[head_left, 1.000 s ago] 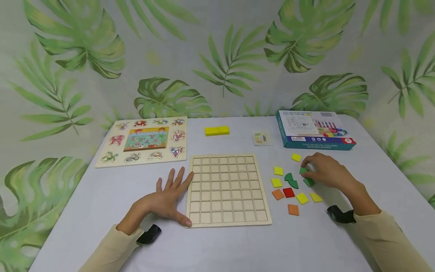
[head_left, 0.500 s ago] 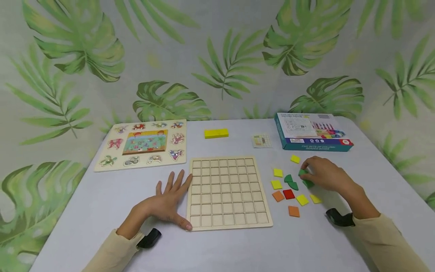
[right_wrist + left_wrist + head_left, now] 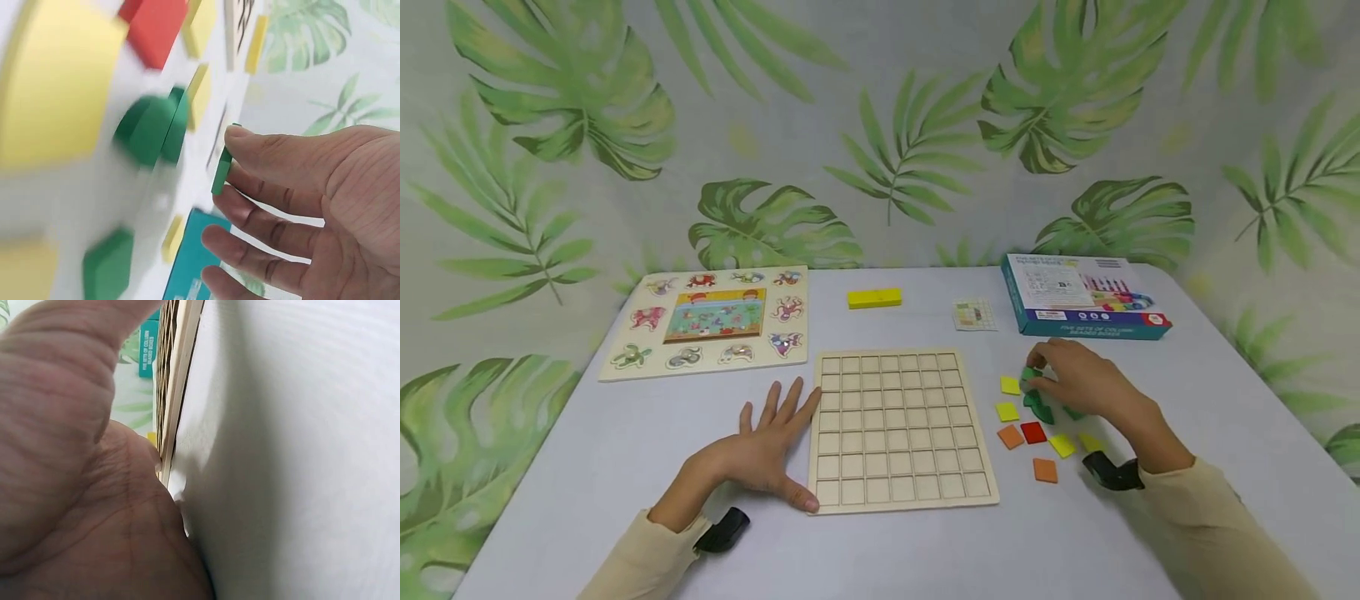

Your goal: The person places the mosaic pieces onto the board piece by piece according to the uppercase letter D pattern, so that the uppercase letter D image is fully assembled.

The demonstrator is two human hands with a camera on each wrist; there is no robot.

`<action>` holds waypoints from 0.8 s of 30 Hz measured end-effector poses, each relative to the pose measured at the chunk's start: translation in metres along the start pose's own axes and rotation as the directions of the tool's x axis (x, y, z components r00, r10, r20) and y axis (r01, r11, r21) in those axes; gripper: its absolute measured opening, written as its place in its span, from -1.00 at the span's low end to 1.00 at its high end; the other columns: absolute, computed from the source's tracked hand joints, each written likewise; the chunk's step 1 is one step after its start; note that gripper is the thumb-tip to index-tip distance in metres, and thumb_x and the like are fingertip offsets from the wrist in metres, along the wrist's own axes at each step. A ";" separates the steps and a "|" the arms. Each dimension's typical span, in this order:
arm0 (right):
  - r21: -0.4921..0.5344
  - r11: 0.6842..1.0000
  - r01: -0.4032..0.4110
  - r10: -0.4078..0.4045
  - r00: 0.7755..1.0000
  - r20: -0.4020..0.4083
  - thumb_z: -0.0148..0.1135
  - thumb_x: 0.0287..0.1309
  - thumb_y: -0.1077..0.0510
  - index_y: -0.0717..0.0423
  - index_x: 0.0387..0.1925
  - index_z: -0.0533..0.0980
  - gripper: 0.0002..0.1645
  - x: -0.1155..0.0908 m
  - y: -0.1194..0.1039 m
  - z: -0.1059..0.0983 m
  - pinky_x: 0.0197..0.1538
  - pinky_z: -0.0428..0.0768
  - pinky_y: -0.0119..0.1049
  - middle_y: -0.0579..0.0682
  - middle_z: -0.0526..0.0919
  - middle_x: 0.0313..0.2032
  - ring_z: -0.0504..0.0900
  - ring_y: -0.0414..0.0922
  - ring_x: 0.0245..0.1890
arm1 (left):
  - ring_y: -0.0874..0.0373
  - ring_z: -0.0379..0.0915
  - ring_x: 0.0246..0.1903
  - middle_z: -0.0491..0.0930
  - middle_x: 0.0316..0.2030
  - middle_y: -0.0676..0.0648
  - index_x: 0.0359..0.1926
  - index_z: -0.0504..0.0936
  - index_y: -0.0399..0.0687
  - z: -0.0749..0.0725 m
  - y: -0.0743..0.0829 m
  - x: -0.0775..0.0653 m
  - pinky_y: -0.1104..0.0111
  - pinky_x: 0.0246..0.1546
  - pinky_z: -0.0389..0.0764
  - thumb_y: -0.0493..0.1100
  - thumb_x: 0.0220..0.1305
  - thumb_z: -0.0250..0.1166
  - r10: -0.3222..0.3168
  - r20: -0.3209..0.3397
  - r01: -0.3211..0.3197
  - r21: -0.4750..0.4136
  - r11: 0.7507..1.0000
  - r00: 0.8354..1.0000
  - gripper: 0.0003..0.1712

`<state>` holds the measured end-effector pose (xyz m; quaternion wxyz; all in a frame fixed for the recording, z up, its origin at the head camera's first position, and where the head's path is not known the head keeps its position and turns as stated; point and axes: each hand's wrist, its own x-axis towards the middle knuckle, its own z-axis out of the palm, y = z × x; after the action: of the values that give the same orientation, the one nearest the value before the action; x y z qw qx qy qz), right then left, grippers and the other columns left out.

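My left hand (image 3: 763, 454) lies with fingers spread at the left edge of a square wooden grid board (image 3: 895, 437), its thumb at the near corner. In the left wrist view the palm fills the left side beside the board's edge. My right hand (image 3: 1086, 379) pinches a small green tile (image 3: 222, 172) between thumb and index finger, with the other fingers loosely bent. Below it on the table lie green quarter-circle pieces (image 3: 147, 131), overlapped by the hand in the head view. Another green tile (image 3: 109, 265) lies nearer the wrist.
Around the right hand lie yellow tiles (image 3: 1007, 412), a red tile (image 3: 1033, 432) and orange tiles (image 3: 1045, 470). Behind them stand a pattern card (image 3: 975, 314) and a teal box (image 3: 1093, 325). A yellow block (image 3: 875, 298) and an animal puzzle board (image 3: 752, 369) are at the back.
My right hand has moved left with the green tile, from the far side of the loose pieces to over the green quarter circles. The left hand keeps its place at the board.
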<state>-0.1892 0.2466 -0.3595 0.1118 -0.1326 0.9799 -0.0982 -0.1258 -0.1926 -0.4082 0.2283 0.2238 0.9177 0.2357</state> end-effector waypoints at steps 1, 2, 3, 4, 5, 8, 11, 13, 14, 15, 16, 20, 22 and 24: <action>0.002 1.000 0.006 -0.006 1.000 0.002 0.39 0.22 0.06 0.21 0.01 0.57 -0.59 0.003 -0.004 0.001 0.01 0.60 0.16 0.14 0.65 -0.08 0.57 0.06 -0.08 | -0.33 -0.86 0.48 -0.62 0.56 -0.26 0.61 -0.38 -0.02 0.000 0.000 -0.001 -0.47 0.25 -0.59 0.38 -0.27 0.61 -0.002 0.001 0.002 0.001 1.000 1.000 0.70; 0.000 1.000 0.011 -0.011 1.000 -0.001 0.38 0.23 0.06 0.20 0.01 0.57 -0.60 0.005 -0.008 0.001 0.02 0.60 0.15 0.12 0.66 -0.08 0.57 0.05 -0.08 | -0.33 -0.86 0.48 -0.62 0.56 -0.26 0.61 -0.38 -0.02 -0.001 0.000 -0.001 -0.47 0.25 -0.59 0.39 -0.27 0.61 -0.004 0.001 0.004 0.002 1.000 1.000 0.70; 0.000 1.000 0.018 -0.018 1.000 -0.003 0.38 0.23 0.06 0.19 0.01 0.57 -0.60 0.007 -0.011 0.001 0.03 0.60 0.15 0.12 0.66 -0.08 0.57 0.05 -0.07 | -0.33 -0.86 0.48 -0.61 0.56 -0.27 0.61 -0.37 -0.02 -0.001 0.001 -0.002 -0.46 0.25 -0.59 0.40 -0.28 0.61 -0.006 -0.001 0.006 0.003 1.000 1.000 0.70; 0.001 1.000 0.028 -0.028 1.000 -0.006 0.38 0.23 0.07 0.19 0.02 0.57 -0.60 0.008 -0.015 0.001 0.04 0.59 0.15 0.11 0.66 -0.07 0.58 0.05 -0.06 | -0.33 -0.86 0.48 -0.62 0.56 -0.27 0.61 -0.37 -0.02 -0.001 0.001 -0.002 -0.46 0.25 -0.59 0.40 -0.28 0.60 -0.007 0.000 0.007 0.004 1.000 1.000 0.70; 0.001 0.999 0.039 -0.039 0.999 -0.011 0.38 0.23 0.07 0.19 0.02 0.57 -0.61 0.010 -0.018 0.001 0.04 0.60 0.14 0.11 0.66 -0.07 0.57 0.05 -0.06 | -0.34 -0.86 0.48 -0.62 0.56 -0.27 0.61 -0.37 -0.02 -0.001 0.002 -0.003 -0.46 0.25 -0.59 0.41 -0.28 0.60 -0.008 0.001 0.008 0.007 1.000 1.000 0.70; 0.000 0.997 0.078 -0.078 0.996 -0.029 0.38 0.23 0.09 0.17 0.00 0.58 -0.64 0.015 -0.028 0.003 0.02 0.61 0.09 0.09 0.65 -0.08 0.58 0.03 -0.08 | -0.34 -0.86 0.48 -0.61 0.56 -0.28 0.61 -0.37 -0.03 -0.002 0.002 -0.004 -0.46 0.26 -0.58 0.42 -0.28 0.60 -0.010 -0.001 0.010 0.011 1.000 1.000 0.71; 0.006 0.991 0.134 -0.133 0.990 -0.044 0.37 0.25 0.11 0.16 -0.02 0.58 -0.67 0.021 -0.040 0.005 0.00 0.62 0.04 0.07 0.66 -0.10 0.60 0.01 -0.09 | -0.35 -0.85 0.48 -0.61 0.56 -0.28 0.60 -0.38 -0.03 -0.002 0.002 -0.005 -0.47 0.25 -0.58 0.41 -0.28 0.60 -0.017 0.000 0.017 0.008 1.000 1.000 0.71; 0.008 0.984 0.179 -0.178 0.983 -0.052 0.36 0.25 0.10 0.15 -0.03 0.59 -0.69 0.026 -0.049 0.008 -0.02 0.63 0.00 0.05 0.66 -0.11 0.62 0.00 -0.10 | -0.34 -0.85 0.48 -0.62 0.56 -0.27 0.61 -0.38 -0.02 -0.001 0.001 -0.006 -0.46 0.25 -0.60 0.41 -0.30 0.60 -0.021 0.003 0.021 -0.001 1.000 1.000 0.72; 0.010 0.979 0.204 -0.203 0.978 -0.055 0.36 0.26 0.10 0.15 -0.03 0.59 -0.70 0.028 -0.053 0.009 -0.03 0.63 -0.02 0.05 0.66 -0.12 0.62 0.00 -0.10 | -0.34 -0.85 0.48 -0.62 0.56 -0.27 0.61 -0.38 -0.02 -0.001 0.001 -0.006 -0.47 0.24 -0.60 0.42 -0.30 0.60 -0.020 0.003 0.020 -0.005 1.000 1.000 0.72; 0.014 0.975 0.222 -0.220 0.974 -0.057 0.36 0.26 0.09 0.14 -0.04 0.60 -0.70 0.031 -0.058 0.010 -0.04 0.63 -0.04 0.04 0.66 -0.12 0.63 0.00 -0.09 | -0.33 -0.86 0.48 -0.62 0.56 -0.27 0.61 -0.38 -0.01 -0.001 0.001 -0.007 -0.46 0.25 -0.61 0.42 -0.30 0.60 -0.019 0.005 0.020 -0.008 1.000 1.000 0.72; 0.017 0.971 0.237 -0.235 0.970 -0.059 0.36 0.26 0.08 0.14 -0.05 0.60 -0.70 0.032 -0.062 0.011 -0.05 0.63 -0.04 0.03 0.67 -0.12 0.63 0.01 -0.08 | -0.32 -0.87 0.48 -0.62 0.56 -0.26 0.61 -0.37 0.00 -0.002 0.001 -0.007 -0.45 0.25 -0.61 0.44 -0.31 0.59 -0.017 0.006 0.017 -0.007 1.000 1.000 0.72; 0.026 0.962 0.270 -0.268 0.961 -0.065 0.38 0.24 0.03 0.10 -0.05 0.60 -0.68 0.040 -0.077 0.013 -0.10 0.61 -0.07 -0.01 0.67 -0.13 0.63 0.00 -0.06 | -0.34 -0.85 0.48 -0.60 0.56 -0.28 0.61 -0.35 0.00 -0.003 0.004 -0.006 -0.46 0.25 -0.60 0.47 -0.31 0.57 0.005 0.002 -0.005 -0.008 1.000 1.000 0.71; 0.033 0.957 0.290 -0.287 0.955 -0.071 0.38 0.24 0.02 0.10 -0.05 0.61 -0.68 0.044 -0.086 0.015 -0.11 0.61 -0.09 -0.02 0.66 -0.14 0.63 -0.03 -0.08 | -0.34 -0.84 0.49 -0.59 0.56 -0.28 0.61 -0.34 0.00 -0.004 0.005 -0.005 -0.45 0.26 -0.59 0.47 -0.31 0.57 0.001 0.006 -0.001 0.002 1.000 1.000 0.71; 0.048 0.948 0.315 -0.311 0.947 -0.075 0.38 0.24 0.02 0.09 -0.05 0.61 -0.68 0.050 -0.095 0.017 -0.14 0.61 -0.12 -0.02 0.65 -0.14 0.62 -0.07 -0.14 | -0.33 -0.84 0.49 -0.58 0.56 -0.27 0.61 -0.34 -0.01 -0.004 0.006 -0.005 -0.45 0.26 -0.58 0.44 -0.30 0.59 -0.010 0.008 0.010 0.012 1.000 1.000 0.70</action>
<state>-0.2091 0.1397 -0.3644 0.0662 -0.2798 0.9463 -0.1481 -0.1218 -0.1922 -0.4007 0.2320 0.2214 0.9193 0.2279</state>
